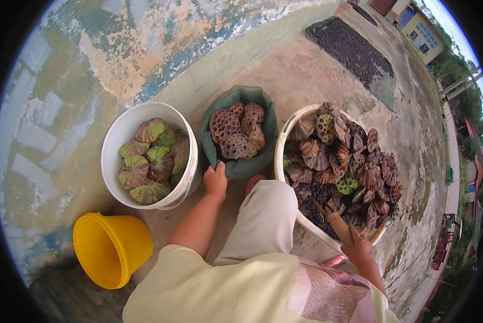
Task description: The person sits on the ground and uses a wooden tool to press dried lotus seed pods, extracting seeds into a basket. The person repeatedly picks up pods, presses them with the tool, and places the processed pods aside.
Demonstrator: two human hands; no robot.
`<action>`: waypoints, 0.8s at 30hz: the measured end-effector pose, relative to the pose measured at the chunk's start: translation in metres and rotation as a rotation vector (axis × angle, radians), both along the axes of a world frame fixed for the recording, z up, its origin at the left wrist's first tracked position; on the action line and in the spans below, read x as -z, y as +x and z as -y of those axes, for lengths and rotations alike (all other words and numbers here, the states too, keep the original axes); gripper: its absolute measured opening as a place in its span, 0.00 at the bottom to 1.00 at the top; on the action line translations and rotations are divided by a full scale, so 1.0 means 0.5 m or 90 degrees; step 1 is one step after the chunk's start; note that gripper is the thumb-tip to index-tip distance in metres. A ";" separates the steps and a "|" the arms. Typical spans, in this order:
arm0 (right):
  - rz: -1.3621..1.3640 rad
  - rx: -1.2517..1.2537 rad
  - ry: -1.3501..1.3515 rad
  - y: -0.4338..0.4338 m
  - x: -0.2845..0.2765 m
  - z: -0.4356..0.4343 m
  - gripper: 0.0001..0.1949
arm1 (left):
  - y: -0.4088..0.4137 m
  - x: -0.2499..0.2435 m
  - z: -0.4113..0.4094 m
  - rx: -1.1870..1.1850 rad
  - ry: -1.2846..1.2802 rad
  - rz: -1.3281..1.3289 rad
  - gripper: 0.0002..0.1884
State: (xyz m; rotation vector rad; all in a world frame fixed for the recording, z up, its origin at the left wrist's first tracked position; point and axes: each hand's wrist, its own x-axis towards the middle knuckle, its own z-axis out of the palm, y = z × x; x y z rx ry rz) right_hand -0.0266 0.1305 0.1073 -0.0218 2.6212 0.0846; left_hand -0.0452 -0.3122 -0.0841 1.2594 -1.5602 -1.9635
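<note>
My left hand [216, 180] pinches the folded rim of a green cloth sack [241, 168]. Brown dried lotus seed pods [234, 145] lie inside that sack. In my right hand [359, 248] is the wooden handle of a tool [340, 228], and its thin metal end reaches in among the pods. Under it stands a wide, pale-rimmed basket [281, 153], heaped with brown lotus pods [368, 173] and a few green ones. Dark loose seeds [320, 194] show between the pods on the basket's near left side.
To the left, a white bucket [109, 161] contains green and brown lotus pods. A yellow bucket [138, 242] lies tipped on its side nearby. Beyond the basket, dark seeds [346, 48] are spread on a ground sheet. A peeling painted wall [116, 52] runs along the left.
</note>
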 end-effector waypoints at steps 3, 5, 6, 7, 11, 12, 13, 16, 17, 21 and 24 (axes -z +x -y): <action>-0.033 -0.029 -0.032 -0.007 0.003 -0.005 0.38 | 0.025 0.076 0.025 -0.054 -0.039 0.069 0.15; -0.054 -0.068 -0.043 -0.013 0.011 -0.016 0.37 | 0.032 0.096 0.031 -0.050 -0.078 0.109 0.16; -0.034 -0.064 -0.024 -0.015 0.010 -0.014 0.37 | 0.030 0.090 0.029 -0.027 -0.096 0.124 0.16; -0.013 -0.061 -0.005 -0.019 0.007 -0.008 0.38 | 0.027 0.083 0.029 -0.005 -0.113 0.139 0.17; 0.048 -0.108 0.055 -0.017 0.031 -0.025 0.41 | 0.027 0.051 0.008 -0.050 -0.271 0.085 0.23; 0.058 -0.114 0.058 -0.021 0.035 -0.026 0.41 | 0.031 0.068 0.009 -0.047 -0.283 0.088 0.25; 0.068 -0.118 0.060 -0.021 0.038 -0.027 0.41 | 0.037 0.090 0.016 -0.043 -0.295 0.090 0.27; 0.070 -0.127 0.065 -0.033 0.048 -0.032 0.39 | 0.049 0.107 0.030 -0.025 -0.111 0.077 0.33; 0.066 -0.130 0.067 -0.037 0.047 -0.034 0.39 | 0.052 0.105 0.032 -0.018 -0.012 0.069 0.34; 0.023 -0.154 0.000 -0.063 -0.013 0.002 0.37 | 0.056 0.015 0.032 0.024 0.239 0.061 0.42; -0.006 -0.179 -0.038 -0.046 -0.048 0.012 0.36 | 0.042 0.023 0.040 -0.014 0.243 0.067 0.42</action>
